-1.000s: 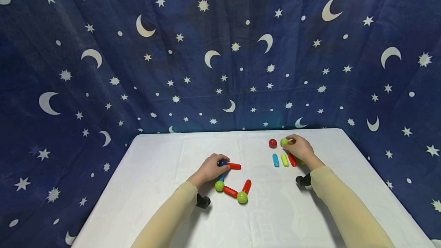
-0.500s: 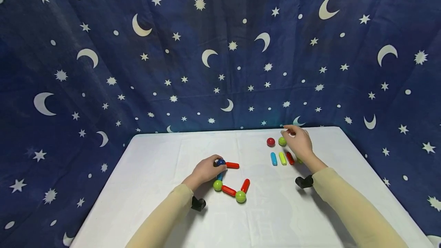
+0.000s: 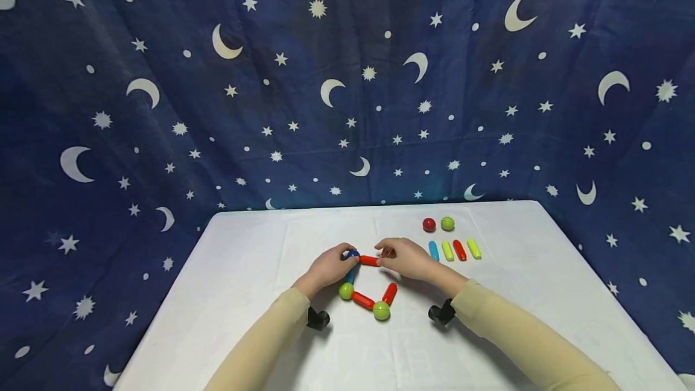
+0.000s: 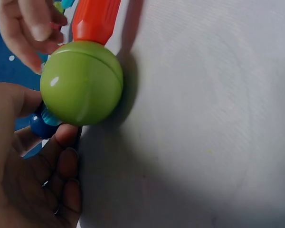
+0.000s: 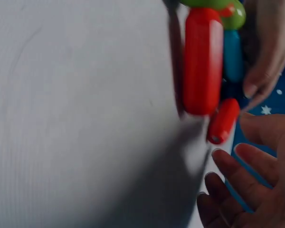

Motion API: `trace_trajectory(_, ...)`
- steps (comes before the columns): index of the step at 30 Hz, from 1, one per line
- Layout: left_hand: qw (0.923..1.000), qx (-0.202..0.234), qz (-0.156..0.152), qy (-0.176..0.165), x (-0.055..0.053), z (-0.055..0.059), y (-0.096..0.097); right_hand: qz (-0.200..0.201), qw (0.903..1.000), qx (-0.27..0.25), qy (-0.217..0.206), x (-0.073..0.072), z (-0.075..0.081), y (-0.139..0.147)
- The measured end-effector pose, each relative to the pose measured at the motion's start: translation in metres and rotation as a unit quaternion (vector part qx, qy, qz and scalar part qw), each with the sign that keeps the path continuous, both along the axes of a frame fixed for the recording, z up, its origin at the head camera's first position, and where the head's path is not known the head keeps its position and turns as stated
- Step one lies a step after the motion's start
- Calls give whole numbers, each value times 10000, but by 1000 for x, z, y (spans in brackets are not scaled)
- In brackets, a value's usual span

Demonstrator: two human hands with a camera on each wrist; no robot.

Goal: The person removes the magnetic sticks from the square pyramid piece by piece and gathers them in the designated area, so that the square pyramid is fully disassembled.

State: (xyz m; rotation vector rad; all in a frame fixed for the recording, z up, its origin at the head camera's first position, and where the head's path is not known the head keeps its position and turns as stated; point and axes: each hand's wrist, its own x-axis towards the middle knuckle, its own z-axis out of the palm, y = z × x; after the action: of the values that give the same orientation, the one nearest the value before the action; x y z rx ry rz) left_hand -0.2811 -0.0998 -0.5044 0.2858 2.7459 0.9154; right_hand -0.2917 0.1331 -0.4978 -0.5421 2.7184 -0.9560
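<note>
My left hand [image 3: 328,264] pinches a blue ball [image 4: 42,127] between thumb and fingertips. From that ball a red rod [image 3: 369,260] points right, and a blue rod [image 5: 233,57] runs down to a green ball [image 3: 345,291]. A second red rod [image 3: 362,300] joins it to another green ball [image 3: 382,311], from which a third red rod [image 3: 390,292] slants up. My right hand [image 3: 407,258] is at the free end of the top red rod. Its fingers [image 5: 242,183] are spread in the right wrist view, with nothing visible between them and the thumb.
Behind my right hand lie a blue rod [image 3: 434,250], a yellow rod [image 3: 447,251], a red rod [image 3: 460,250] and another yellow rod [image 3: 474,248]. A red ball [image 3: 429,224] and a green ball [image 3: 447,223] stand farther back. A starry curtain [image 3: 347,77] hangs behind the white table [image 3: 244,294].
My right hand has come from the balls at the back right, leftward and nearer, to the free end of the top red rod. My left hand stays at the blue ball.
</note>
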Motion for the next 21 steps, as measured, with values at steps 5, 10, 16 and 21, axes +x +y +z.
trace_trajectory(5, 9999, 44, -94, 35, 0, 0, 0, -13, 9996, 260, 128, 2, -10, -12)
trace_trajectory(10, 9999, 55, -97, 41, 1, 1, -1, -28, 9991, 281, 315, 0, -13, -17)
trace_trajectory(16, 9998, 30, -163, 59, 1, 2, -2, -171, 9993, 231, 249, -3, -16, -24)
trace_trajectory(21, 9997, 43, -218, 67, 1, 1, -3, -104, 9995, 151, 265, -6, -18, -28)
